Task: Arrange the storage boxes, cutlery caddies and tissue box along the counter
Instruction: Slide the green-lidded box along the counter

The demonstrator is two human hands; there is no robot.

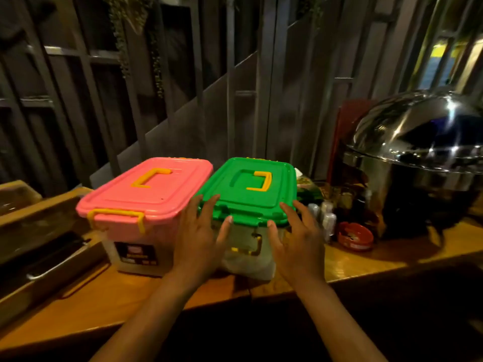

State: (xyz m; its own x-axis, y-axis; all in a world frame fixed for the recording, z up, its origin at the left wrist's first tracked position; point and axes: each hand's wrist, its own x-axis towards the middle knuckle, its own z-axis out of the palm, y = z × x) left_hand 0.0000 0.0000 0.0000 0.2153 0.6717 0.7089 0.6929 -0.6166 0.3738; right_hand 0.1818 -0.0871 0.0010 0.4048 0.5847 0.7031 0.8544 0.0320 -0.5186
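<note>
Two clear storage boxes stand side by side on the wooden counter (109, 304). The pink-lidded box (146, 189) is on the left, the green-lidded box (251, 192) on the right; both have yellow handles and clips. My left hand (198, 239) rests with spread fingers against the green box's near left corner, fingertips on the lid rim. My right hand (295, 239) lies the same way at its near right corner. Neither hand wraps around anything. No cutlery caddy or tissue box is plainly visible.
A large steel chafing dish with a domed lid (418, 163) stands at the right. Between it and the green box sit small shakers (326, 218), dark bottles and a red ashtray (355, 236). A dark tray with a metal handle (44, 262) lies at the left.
</note>
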